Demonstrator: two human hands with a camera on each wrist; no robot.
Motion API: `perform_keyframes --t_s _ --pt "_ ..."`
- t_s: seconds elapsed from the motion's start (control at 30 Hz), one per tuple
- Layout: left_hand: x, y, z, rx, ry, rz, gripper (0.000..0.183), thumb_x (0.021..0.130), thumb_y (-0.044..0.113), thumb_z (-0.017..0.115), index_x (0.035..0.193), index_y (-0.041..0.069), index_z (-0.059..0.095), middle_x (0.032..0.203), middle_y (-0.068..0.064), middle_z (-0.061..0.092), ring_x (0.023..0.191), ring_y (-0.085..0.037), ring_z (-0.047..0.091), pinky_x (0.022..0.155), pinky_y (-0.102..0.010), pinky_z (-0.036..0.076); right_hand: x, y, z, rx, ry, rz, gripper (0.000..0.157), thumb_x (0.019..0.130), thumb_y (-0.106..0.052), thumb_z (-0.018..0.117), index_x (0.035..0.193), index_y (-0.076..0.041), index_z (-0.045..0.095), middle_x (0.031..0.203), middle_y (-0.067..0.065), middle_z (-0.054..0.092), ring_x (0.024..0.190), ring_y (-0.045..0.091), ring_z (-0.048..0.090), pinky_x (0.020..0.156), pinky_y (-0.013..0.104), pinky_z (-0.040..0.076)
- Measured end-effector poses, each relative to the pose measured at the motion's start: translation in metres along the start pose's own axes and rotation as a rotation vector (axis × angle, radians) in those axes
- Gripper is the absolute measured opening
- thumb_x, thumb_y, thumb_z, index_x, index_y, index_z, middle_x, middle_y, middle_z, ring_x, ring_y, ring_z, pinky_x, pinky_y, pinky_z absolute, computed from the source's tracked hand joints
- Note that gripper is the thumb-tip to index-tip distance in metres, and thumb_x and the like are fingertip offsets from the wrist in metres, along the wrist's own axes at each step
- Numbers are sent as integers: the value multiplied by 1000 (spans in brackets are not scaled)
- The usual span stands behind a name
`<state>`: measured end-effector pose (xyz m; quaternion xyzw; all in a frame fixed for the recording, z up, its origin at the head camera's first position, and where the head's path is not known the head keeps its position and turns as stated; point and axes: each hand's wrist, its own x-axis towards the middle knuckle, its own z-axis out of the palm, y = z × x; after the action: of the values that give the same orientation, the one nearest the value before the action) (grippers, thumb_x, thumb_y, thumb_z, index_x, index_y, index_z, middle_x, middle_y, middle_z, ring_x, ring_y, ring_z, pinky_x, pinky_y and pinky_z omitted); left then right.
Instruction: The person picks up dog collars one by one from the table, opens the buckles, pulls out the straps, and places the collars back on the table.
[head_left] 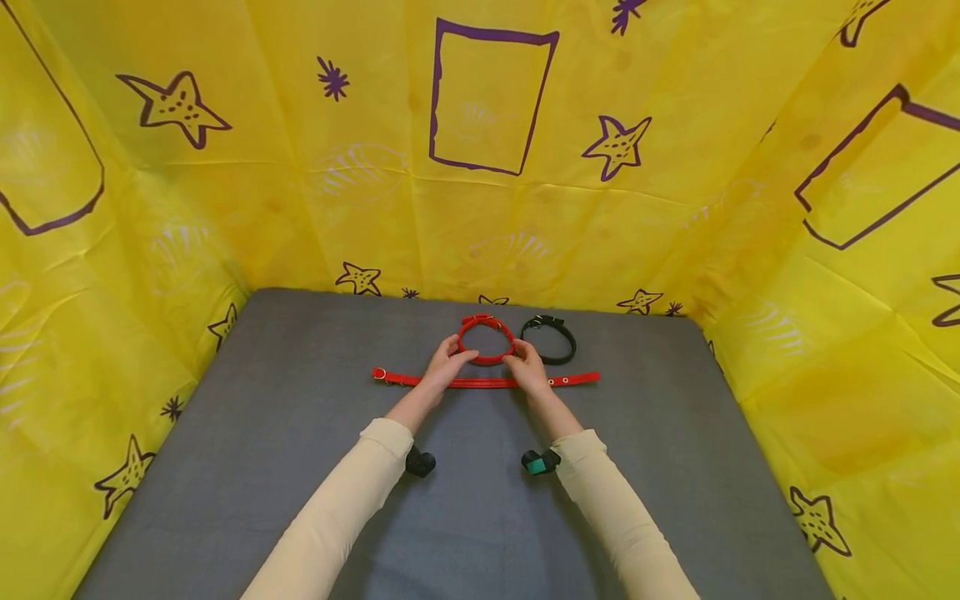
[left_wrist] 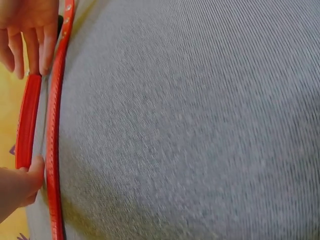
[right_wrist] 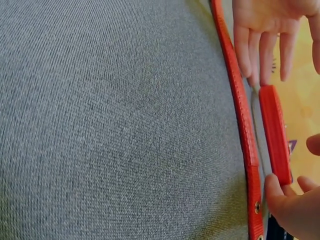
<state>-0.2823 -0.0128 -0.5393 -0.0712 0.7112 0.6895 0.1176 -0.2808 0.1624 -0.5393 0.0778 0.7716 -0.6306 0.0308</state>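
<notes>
- Nearest me, rising from the bottom of the frame, two pale sleeves (head_left: 330, 508) angle inward over the grey cloth (head_left: 472, 533), which lets both hands work on one thing.
- At mid-frame, a straight red strap (head_left: 483, 383) runs crosswise beneath the hands, buckle end left, eyelets right; laid flat, I judge, so its whole length rests steady.
- Just above it, I see the left hand (head_left: 444, 365) holding the left side of a red loop (head_left: 491, 361), its grip narrow on the band.
- The right hand (head_left: 529, 367) pinches the loop's right side likewise; gripping opposite sides probably helps hold it round and square to the strap. I can't tell whether it is lifted.
- Just right of that, a black loop (head_left: 558, 361) lies with its buckle farthest from me, as the red one's is, perhaps to match.
- Behind everything, a yellow fabric wall (head_left: 487, 217) fills the upper frame, closing off the space.
</notes>
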Motion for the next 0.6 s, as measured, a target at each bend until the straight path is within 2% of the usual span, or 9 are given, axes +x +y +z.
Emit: perform_keyframes --t_s 0.1,0.2,0.4,0.6 --pt "-1 3 2 -71 37 -11 68 93 18 63 150 1 31 152 -21 32 138 -33 34 110 -47 33 0 1 2 65 28 11 50 93 -2 55 140 9 42 139 28 46 122 36 49 102 44 42" --pt "-1 6 5 -186 69 -31 65 93 13 61 149 -3 30 149 -25 32 133 -37 39 106 -45 39 2 2 4 157 45 42 46 95 -1 53 139 9 42 137 30 47 116 35 53 99 45 45" --pt "0 8 6 -391 93 -76 67 94 8 58 150 -4 24 146 -26 33 130 -39 41 105 -45 39 4 3 5 305 85 110 45 96 -1 53 139 7 42 133 28 47 102 29 58 96 45 48" --pt "0 8 4 -465 86 -101 68 95 11 58 150 -4 22 144 -23 39 129 -36 43 106 -44 39 7 3 6 353 108 126 46 96 -2 55 139 8 41 127 24 48 97 23 58 94 44 49"
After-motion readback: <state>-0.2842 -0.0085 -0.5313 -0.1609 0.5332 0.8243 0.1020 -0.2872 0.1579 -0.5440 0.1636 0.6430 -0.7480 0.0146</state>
